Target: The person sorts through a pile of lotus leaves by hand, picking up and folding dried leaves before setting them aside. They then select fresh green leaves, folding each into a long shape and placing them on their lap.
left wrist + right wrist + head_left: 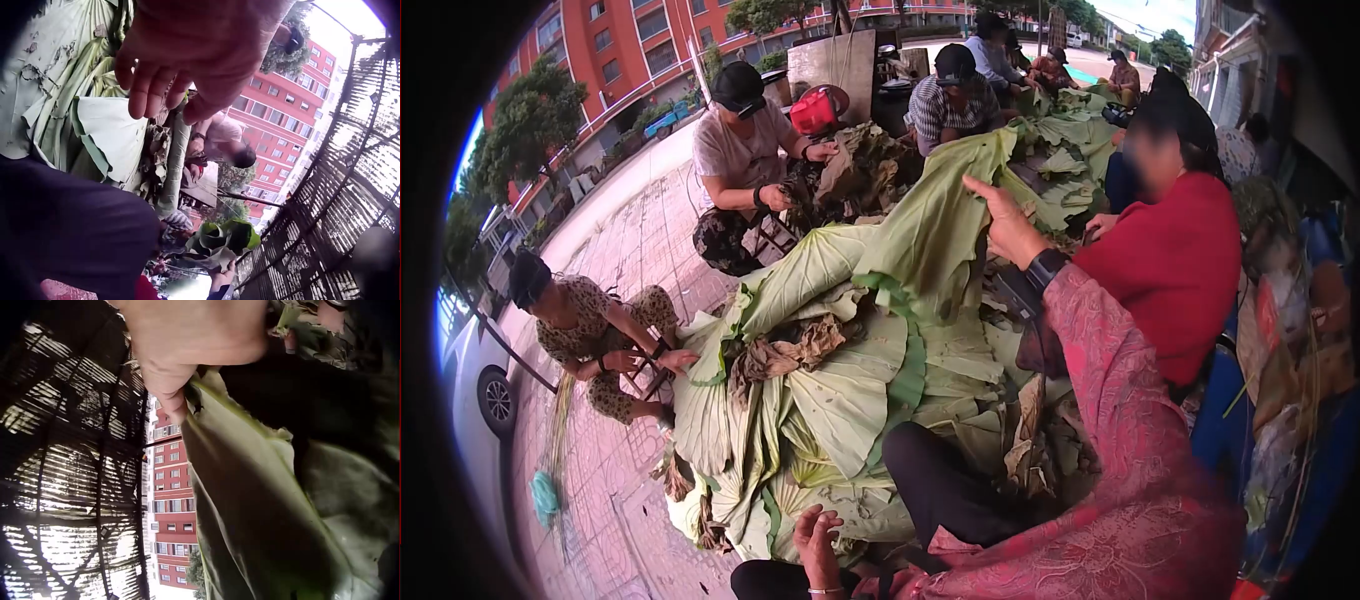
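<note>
My right hand point(1010, 225) is raised and pinches the edge of a large green lotus leaf point(935, 235), thumb against fingers. The leaf hangs folded below the grip and overlaps the heap in the head view. In the right wrist view, long folds of the same leaf point(250, 481) run down from the hand. My left hand point(817, 545) is low by my knee with loosely bent fingers and nothing in it. Just beyond it lies a heap of flattened lotus leaves point(850, 400), pale side up, several with thick veins. Dry brown leaves point(785, 350) lie among them.
Several people sit around the heap; one person in red point(1155, 270) is close on my right. Another point(605, 335) crouches at the left. Bags point(1280, 320) and blue containers crowd the right side. A white car point(475, 400) stands at the far left.
</note>
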`<state>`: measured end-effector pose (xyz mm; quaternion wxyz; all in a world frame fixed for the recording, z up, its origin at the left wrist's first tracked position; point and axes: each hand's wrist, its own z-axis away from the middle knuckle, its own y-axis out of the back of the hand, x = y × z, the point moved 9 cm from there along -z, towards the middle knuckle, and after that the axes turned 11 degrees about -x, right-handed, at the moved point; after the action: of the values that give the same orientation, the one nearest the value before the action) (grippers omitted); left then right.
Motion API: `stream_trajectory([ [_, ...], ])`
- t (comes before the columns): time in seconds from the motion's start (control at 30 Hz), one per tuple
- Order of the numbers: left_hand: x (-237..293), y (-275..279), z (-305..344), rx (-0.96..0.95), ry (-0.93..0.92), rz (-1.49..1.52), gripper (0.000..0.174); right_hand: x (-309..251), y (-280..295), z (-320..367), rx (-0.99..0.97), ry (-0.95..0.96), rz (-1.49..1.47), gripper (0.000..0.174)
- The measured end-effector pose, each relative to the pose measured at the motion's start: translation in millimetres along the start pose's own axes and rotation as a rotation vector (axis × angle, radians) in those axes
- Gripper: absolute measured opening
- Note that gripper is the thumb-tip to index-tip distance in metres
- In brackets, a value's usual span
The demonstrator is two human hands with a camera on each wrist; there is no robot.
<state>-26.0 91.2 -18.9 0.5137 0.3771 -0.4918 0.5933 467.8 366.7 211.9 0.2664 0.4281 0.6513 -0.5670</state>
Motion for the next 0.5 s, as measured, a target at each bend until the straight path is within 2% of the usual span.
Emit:
stream_trajectory([
  [0.1, -11, -6, -3, -0.023, 0.040, -0.001, 0.030, -45, 117, -28, 0.482, 0.244, 0.442, 0.040],
  [0.17, -22, -5, -6, -0.028, 0.056, 0.001, 0.028, -20, 160, -11, 0.629, 0.260, 0.747, 0.049],
  [0.2, -27, -7, -5, -0.044, 0.071, -0.001, 0.028, 19, 163, -4, 0.429, 0.004, 0.710, 0.046],
  [0.23, -28, -11, -5, -0.057, 0.089, -0.004, 0.028, 46, 128, 29, 0.314, -0.086, 0.570, 0.049],
  [0.27, -29, -13, -6, -0.071, 0.104, -0.007, 0.028, 76, 107, 56, 0.307, -0.126, 0.516, 0.054],
  [0.3, -30, -16, -6, -0.083, 0.122, -0.015, 0.028, 104, 84, 78, 0.191, -0.198, 0.540, 0.057],
  [0.33, -31, -18, -4, -0.098, 0.145, -0.025, 0.027, 138, 70, 97, 0.062, -0.261, 0.554, 0.054],
  [0.4, -35, -17, -4, -0.121, 0.166, -0.037, 0.027, 195, 40, 137, -0.062, -0.433, 0.532, 0.043],
  [0.5, -40, -15, -3, -0.138, 0.162, -0.028, 0.027, 247, -5, 173, -0.256, -0.551, 0.568, 0.040],
])
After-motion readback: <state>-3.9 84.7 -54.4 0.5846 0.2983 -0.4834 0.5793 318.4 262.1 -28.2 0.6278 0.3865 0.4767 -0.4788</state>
